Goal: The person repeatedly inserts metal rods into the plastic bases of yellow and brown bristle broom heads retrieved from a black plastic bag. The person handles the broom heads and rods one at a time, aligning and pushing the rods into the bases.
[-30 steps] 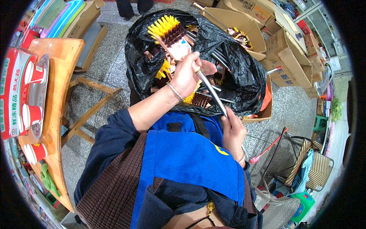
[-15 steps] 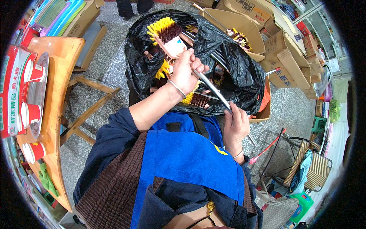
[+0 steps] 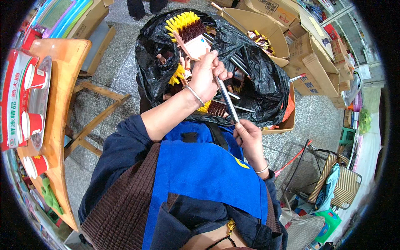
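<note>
My left hand [image 3: 207, 74] grips a brush [image 3: 188, 32] with yellow and brown bristles and a pink head, held over an open black plastic bag [image 3: 266, 83]. A silver metal handle [image 3: 227, 100] runs from that brush down toward me. My right hand [image 3: 248, 133] pinches the lower end of this metal handle, just above my blue apron [image 3: 200, 175]. Inside the bag lie several more brushes [image 3: 214, 108] and metal rods [image 3: 237, 62], partly hidden by my arm.
A wooden table [image 3: 62, 83] stands at my left with a metal tray [image 3: 39, 104] and red paper cups [image 3: 35, 77]. Open cardboard boxes [image 3: 304, 54] crowd the far right. A wire rack with bags [image 3: 333, 183] sits at lower right on the grey tiled floor.
My left hand has kept its hold on the brush and lifted it slightly; my right hand has slid up along the metal handle to its lower end.
</note>
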`<control>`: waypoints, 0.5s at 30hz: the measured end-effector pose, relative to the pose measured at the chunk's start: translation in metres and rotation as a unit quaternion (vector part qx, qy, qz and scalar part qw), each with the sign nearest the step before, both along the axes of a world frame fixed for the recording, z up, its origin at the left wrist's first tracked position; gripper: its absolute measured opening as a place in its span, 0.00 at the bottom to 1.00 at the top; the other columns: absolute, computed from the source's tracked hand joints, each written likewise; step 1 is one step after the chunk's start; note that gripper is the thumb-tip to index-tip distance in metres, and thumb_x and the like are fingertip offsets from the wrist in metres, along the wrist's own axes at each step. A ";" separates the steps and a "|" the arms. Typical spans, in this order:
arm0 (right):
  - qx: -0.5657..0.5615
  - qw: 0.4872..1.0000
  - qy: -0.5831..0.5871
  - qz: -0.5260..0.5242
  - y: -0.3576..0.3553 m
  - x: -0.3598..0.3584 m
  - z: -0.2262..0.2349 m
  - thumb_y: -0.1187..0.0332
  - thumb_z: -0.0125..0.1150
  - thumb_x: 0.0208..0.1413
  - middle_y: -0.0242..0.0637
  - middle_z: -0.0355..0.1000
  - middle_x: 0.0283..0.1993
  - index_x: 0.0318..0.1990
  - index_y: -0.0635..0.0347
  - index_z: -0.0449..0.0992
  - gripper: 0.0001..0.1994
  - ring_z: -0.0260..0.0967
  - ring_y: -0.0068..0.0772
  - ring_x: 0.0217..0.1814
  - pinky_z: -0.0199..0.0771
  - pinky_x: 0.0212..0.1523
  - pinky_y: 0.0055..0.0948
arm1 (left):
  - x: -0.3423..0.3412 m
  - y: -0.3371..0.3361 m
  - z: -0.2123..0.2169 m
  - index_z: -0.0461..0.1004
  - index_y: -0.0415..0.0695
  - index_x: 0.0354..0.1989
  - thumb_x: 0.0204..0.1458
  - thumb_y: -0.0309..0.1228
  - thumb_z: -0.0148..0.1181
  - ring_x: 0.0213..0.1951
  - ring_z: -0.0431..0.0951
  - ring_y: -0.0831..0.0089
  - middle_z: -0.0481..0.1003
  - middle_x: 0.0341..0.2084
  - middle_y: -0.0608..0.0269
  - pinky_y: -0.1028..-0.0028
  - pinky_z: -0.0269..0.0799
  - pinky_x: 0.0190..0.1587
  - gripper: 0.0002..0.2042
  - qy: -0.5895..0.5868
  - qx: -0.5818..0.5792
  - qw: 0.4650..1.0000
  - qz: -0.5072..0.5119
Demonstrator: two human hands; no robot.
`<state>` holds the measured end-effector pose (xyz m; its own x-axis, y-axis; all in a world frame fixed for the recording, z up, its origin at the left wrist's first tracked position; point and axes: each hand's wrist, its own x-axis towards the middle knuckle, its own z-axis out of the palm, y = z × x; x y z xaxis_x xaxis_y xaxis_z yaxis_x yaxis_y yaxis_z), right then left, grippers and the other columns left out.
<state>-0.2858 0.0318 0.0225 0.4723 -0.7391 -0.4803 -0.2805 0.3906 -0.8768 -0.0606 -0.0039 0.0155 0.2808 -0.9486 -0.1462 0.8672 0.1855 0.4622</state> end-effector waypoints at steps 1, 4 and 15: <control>-0.134 0.991 0.014 -0.022 0.001 0.002 -0.002 0.69 0.61 0.55 0.27 0.69 0.25 0.43 0.62 0.75 0.10 0.60 0.16 0.20 0.59 0.20 0.17 | 0.000 0.000 -0.001 0.58 0.50 0.21 0.60 0.39 0.46 0.17 0.60 0.76 0.56 0.11 0.72 0.64 0.70 0.37 0.15 -0.019 0.012 1.000 0.014; -0.507 0.837 0.203 -0.031 0.001 0.003 -0.004 0.74 0.66 0.47 0.38 0.71 0.30 0.44 0.58 0.75 0.14 0.70 0.36 0.28 0.69 0.29 0.33 | 0.001 0.000 -0.004 0.58 0.50 0.21 0.60 0.39 0.47 0.17 0.59 0.75 0.55 0.11 0.72 0.63 0.70 0.37 0.15 -0.046 0.051 0.997 0.044; 0.164 0.980 -0.110 -0.004 -0.004 -0.005 0.000 0.69 0.60 0.56 0.28 0.69 0.25 0.47 0.60 0.74 0.12 0.56 0.12 0.17 0.51 0.16 0.13 | 0.001 0.006 0.000 0.59 0.50 0.21 0.61 0.40 0.44 0.17 0.59 0.77 0.55 0.11 0.72 0.68 0.66 0.34 0.15 -0.008 -0.009 1.000 -0.027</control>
<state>-0.2907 0.0277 0.0222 0.5860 -0.5661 -0.5798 -0.0937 0.6634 -0.7424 -0.0599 0.0017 0.0155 0.2305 -0.9652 -0.1239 0.8687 0.1467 0.4732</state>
